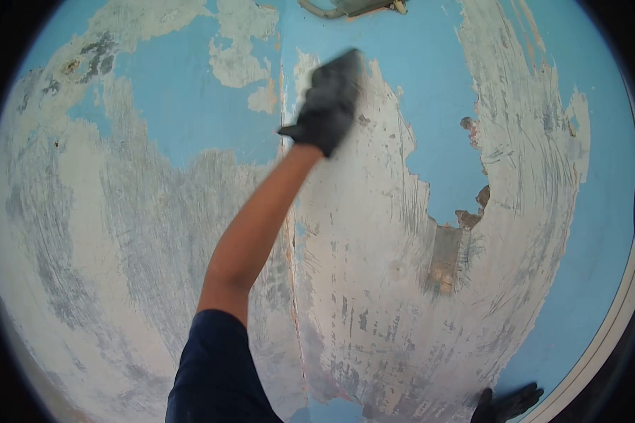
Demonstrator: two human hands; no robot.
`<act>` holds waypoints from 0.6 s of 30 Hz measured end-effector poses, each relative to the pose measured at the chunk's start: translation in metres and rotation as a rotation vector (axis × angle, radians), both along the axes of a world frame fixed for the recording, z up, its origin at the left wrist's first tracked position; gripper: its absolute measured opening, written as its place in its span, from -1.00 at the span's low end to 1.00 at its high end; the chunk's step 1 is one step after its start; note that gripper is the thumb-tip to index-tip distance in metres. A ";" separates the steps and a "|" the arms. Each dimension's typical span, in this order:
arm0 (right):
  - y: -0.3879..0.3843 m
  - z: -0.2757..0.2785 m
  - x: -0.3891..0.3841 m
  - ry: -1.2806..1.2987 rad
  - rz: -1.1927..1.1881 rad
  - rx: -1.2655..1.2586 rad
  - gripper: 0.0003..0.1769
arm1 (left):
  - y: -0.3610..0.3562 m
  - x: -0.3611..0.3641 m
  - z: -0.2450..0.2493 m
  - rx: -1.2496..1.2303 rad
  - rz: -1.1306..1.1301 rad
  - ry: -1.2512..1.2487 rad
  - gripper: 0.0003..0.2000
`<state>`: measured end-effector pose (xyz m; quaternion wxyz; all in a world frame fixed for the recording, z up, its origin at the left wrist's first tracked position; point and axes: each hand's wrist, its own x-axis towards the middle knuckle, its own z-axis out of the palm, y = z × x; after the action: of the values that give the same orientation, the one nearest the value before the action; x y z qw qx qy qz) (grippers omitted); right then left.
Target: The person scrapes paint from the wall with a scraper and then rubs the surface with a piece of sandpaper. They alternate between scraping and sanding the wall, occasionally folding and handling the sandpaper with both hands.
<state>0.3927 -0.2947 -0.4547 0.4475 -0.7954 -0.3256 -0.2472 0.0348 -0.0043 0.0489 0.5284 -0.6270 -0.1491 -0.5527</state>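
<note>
My left hand (326, 106), in a black glove, is raised against the upper middle of a wall with peeling blue paint (430, 92). Motion blurs it. Its fingers look closed round something dark, which I cannot make out. Bare forearm shows below the glove, then a dark blue sleeve. Around this hand the surface is scraped pale grey-white (360, 204). At the bottom right edge my right hand (508, 405), also black-gloved, lies near the wall's lower right with its fingers apart and nothing visible in it.
A vertical seam runs down the wall left of the middle. At the top hangs a grey fixture (360, 5) with a conduit. Broken plaster (468, 218) surrounds a patch right of the middle. A pale curved-looking trim (610, 314) borders the right side.
</note>
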 end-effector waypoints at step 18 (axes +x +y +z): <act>0.007 -0.003 0.002 -0.275 -0.078 0.021 0.36 | -0.015 -0.007 0.014 -0.401 -0.049 -0.218 -0.73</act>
<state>0.3948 -0.2879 -0.4576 0.3970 -0.7614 -0.3500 -0.3743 0.0277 -0.0197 0.0627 0.3604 -0.6594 -0.2967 -0.5892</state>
